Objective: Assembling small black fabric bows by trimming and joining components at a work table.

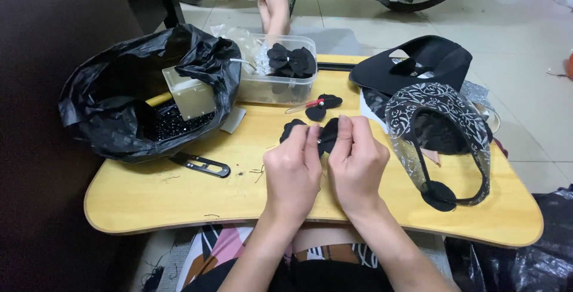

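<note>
Far left, a black plastic bag [113, 107] sits open on the yellow lap table [179, 202], mouth rolled back so the stock inside is reachable; a pale box-like scoop [190, 96] leans in it over what look like small dark beads. Just beside the bag, thread snips [202, 164] lie flat on the table, handy to my left hand but not touched. A few thread ends are scattered near them.

Centre back, a clear plastic tub [280, 71] holds a finished-looking black fabric bow [290, 60], kept apart from the working spot. In front of the tub, small black fabric pieces [322, 105] and a red-tipped tool [304, 107] lie near each other, within reach.

Centre, my left hand [293, 169] and right hand [357, 163] meet above the table, both pinched closed on one black fabric flower piece [316, 134]. Left fingertips hold its left lobe, right fingertips its right lobe, raised off the table and close to me, likely to keep it steady. I cannot tell whether a needle is in either hand.

Right, a black-and-silver patterned headband [439, 131] stands on the table, with a round black pad [439, 195] at its near end, well apart from my hands. Behind it, a black shaped fabric item [418, 62] rests at the table's back edge.
</note>
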